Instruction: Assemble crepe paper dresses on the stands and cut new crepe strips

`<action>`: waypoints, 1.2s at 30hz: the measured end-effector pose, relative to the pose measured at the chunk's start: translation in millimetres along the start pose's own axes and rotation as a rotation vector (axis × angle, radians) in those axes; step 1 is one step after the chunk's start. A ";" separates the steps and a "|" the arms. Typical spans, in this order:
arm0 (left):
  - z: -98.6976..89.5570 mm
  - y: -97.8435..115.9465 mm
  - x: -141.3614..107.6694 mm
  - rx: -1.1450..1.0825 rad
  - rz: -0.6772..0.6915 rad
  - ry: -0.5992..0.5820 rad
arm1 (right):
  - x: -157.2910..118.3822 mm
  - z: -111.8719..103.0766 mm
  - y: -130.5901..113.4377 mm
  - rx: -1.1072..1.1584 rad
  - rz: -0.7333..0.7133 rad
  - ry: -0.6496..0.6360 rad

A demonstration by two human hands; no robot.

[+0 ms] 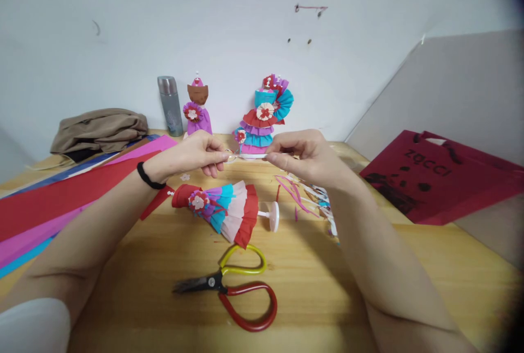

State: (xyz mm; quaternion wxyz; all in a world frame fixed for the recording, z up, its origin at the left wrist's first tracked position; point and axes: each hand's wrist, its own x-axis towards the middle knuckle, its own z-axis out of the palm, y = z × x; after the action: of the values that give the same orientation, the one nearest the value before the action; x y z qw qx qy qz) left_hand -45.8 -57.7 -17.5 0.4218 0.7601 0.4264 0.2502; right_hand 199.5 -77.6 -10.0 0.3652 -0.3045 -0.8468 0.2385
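Red ruffled dress (238,212): lying on its side, displaying a flower and tiered layers; by judgement, nearing completion.
White stand base (274,217): projecting to the right of the dress hem.
Left hand (204,154): hovering beyond the dress, pinching a thin looped strand (231,159) between thumb and fingers.
Right hand (305,155): hovering beyond the dress and toward its right, pinching a thin white strip (252,155) near one end.
Strip and strand: crossing between both hands, beyond the dress; not visibly attaching to any garment, so counting as unfinished by judgement. Whether joining each other: not showing clearly.
Brown-topped figure (198,94): standing behind the dress, wearing a flower; looking finished.
Tiered figure (265,113): standing behind the dress, toward its right, wearing flowers and stacked ruffles; looking finished.
Scissors (212,282): resting just in front of the dress, untouched.
Coloured sheets (77,189): spreading left of the dress in long lengths, apparently awaiting use.
Scraps (301,200): scattering right of the dress, suggesting cutting already done.
Bottle (171,107) and folded cloth (100,129): occupying space behind the dress, toward its left.
Red bag (438,178): leaning well right of the dress.
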 end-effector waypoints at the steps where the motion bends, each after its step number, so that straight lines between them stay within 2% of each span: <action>1: 0.2 0.5 -0.6 -0.014 0.001 -0.011 | 0.4 1.4 0.0 -0.026 -0.006 -0.003; 6: 4.3 4.2 -4.3 -0.044 0.046 -0.044 | 2.1 8.0 2.0 -0.095 -0.078 -0.044; 15: 7.0 3.2 -3.8 0.062 0.184 0.058 | 2.9 7.2 9.8 -0.119 -0.072 -0.002; 18: 5.4 5.1 -4.4 0.017 0.219 0.094 | 3.4 6.1 13.0 -0.051 -0.075 0.009; 27: -7.6 2.3 -8.1 -0.239 0.222 0.036 | 7.4 1.6 32.4 0.295 0.008 -0.005; 36: -9.6 7.5 -12.9 -0.334 0.188 0.011 | 9.6 3.2 45.8 0.371 0.050 -0.005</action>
State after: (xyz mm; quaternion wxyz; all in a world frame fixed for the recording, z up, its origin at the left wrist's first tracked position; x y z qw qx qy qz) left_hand -56.1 -66.8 -6.3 0.5146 0.7146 0.3082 0.3599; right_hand 207.4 -39.5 -36.1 0.4068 -0.2524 -0.7812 0.4006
